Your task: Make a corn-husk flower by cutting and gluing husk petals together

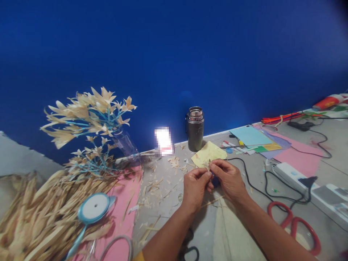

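My left hand [196, 185] and my right hand [230, 178] meet over the grey table [168, 203], fingers pinched together around a small pale strip of dried husk [208, 166]. A bit of blue shows between the two hands. A thin husk strip [213, 201] lies on the table just below my wrists. A yellow paper sheet [208, 154] lies right behind my fingers.
A dark metal flask [195, 128] stands at the blue wall. Husk flowers on blue stems [91, 119] lean at the left above a heap of husks [40, 214], with a ribbon spool [94, 207]. Red-handled scissors [295, 224], black cables, a power strip [295, 173] and coloured papers [251, 136] lie right.
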Available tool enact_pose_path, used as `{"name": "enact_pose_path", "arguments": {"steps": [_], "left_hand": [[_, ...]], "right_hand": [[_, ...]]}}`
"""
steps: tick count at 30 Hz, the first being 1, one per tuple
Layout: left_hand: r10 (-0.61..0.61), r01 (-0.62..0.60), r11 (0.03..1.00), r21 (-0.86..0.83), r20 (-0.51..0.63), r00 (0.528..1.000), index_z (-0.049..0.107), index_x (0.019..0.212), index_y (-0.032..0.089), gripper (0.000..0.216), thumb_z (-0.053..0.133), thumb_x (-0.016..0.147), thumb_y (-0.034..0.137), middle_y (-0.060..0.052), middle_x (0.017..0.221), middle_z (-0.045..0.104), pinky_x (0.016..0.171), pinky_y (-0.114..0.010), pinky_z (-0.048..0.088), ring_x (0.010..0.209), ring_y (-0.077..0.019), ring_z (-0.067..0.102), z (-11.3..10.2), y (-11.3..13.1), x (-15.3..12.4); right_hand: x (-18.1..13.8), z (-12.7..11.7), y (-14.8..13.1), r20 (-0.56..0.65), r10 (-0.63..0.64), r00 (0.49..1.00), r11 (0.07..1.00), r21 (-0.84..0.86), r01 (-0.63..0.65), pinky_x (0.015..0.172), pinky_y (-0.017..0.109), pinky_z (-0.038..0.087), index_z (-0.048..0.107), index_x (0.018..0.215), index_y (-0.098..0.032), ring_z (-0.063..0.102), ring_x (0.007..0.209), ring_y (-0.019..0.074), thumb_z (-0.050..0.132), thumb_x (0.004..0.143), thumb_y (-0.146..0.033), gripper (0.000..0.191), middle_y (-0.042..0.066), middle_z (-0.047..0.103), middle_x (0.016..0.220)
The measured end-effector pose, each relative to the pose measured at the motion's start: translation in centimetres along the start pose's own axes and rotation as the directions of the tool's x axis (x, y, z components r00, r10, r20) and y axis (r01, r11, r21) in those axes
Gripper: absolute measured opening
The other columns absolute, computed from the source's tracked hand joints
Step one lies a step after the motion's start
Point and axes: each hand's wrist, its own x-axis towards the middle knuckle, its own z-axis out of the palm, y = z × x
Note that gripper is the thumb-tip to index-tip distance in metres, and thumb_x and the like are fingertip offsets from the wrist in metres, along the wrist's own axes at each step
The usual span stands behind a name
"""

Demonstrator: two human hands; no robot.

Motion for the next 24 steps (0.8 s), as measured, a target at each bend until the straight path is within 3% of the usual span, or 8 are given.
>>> {"name": "enact_pose_path", "arguments": {"steps": [13,19,24], "left_hand": [[0.08,-0.062,0.983,0.171,-0.1,0.992,0.076,0.075,0.011,0.025,0.07,0.077,0.035,-0.001,0.05,0.06,0.042,-0.021,0.04,0.04,-0.0096,0.049,0.3,0.56,-0.51],[0.152,-0.128,0.975,0.181,-0.129,0.98,0.074,0.075,0.013,0.024,0.068,0.08,0.036,0.0,0.051,0.059,0.042,-0.021,0.04,0.039,-0.0099,0.049,0.06,0.35,-0.43],[0.247,-0.219,0.957,0.192,-0.135,0.96,0.073,0.071,0.014,0.022,0.067,0.08,0.034,0.001,0.056,0.059,0.042,-0.021,0.044,0.042,-0.0097,0.051,-0.04,0.44,-0.51]], "right_hand": [[-0.36,0.05,0.05,0.024,-0.015,1.0,0.999,-0.041,0.016,0.053,0.025,0.043,0.076,0.073,-0.019,0.056,0.056,0.0126,0.087,0.069,-0.038,0.023,-0.001,0.066,0.068],[-0.44,-0.38,0.28,0.013,-0.023,1.0,0.997,-0.073,0.024,0.055,0.026,0.045,0.076,0.085,-0.02,0.057,0.06,0.0141,0.087,0.068,-0.041,0.029,0.0,0.067,0.069],[-0.53,-0.56,-0.37,0.021,-0.008,1.0,0.992,-0.128,0.011,0.056,0.027,0.046,0.072,0.081,-0.019,0.058,0.06,0.0147,0.088,0.065,-0.043,0.033,0.001,0.068,0.069]]}}
